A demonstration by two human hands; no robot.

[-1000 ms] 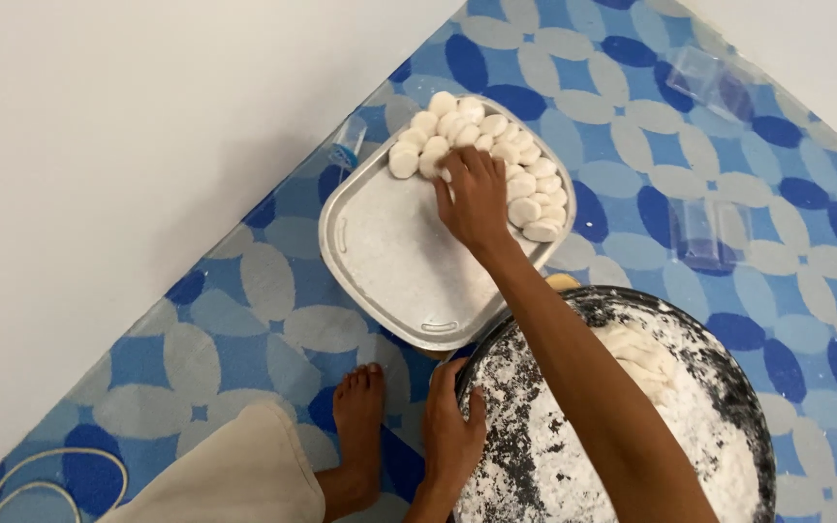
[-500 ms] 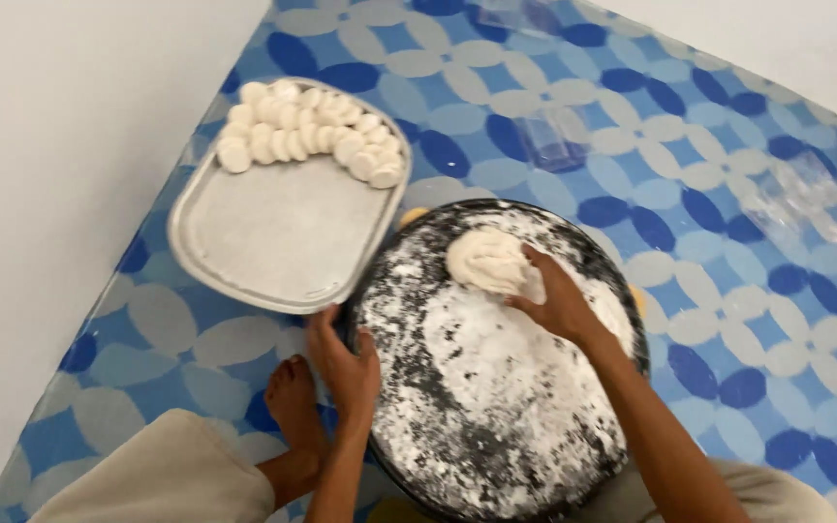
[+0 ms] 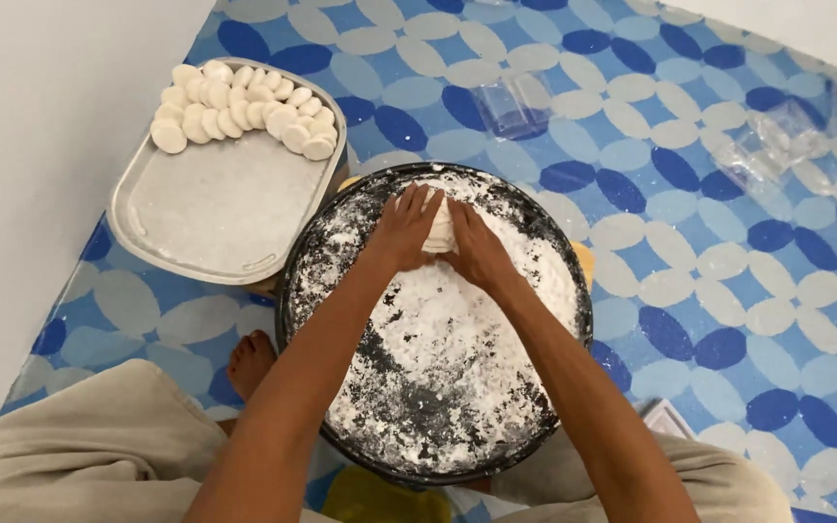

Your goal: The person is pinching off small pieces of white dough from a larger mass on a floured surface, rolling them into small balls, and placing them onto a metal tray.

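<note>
A round black pan point(image 3: 573, 320) dusted with white flour sits in front of me on the floor. Near its far side, my left hand point(image 3: 401, 229) and my right hand point(image 3: 475, 248) press together around a lump of white dough point(image 3: 439, 230), which shows only between the fingers. To the left stands a grey rectangular tray point(image 3: 215, 208) with several flat white dough discs point(image 3: 244, 108) lined up along its far edge.
The floor is a blue and white patterned mat point(image 3: 690, 145). Clear plastic wrappers point(image 3: 777, 145) lie at the far right and another point(image 3: 511, 102) beyond the pan. A white wall point(image 3: 41, 116) runs along the left. My bare foot point(image 3: 249, 360) rests beside the pan.
My right hand left the tray's discs and came back to the pan. My left hand let go of the pan's rim, and both hands now close on the dough.
</note>
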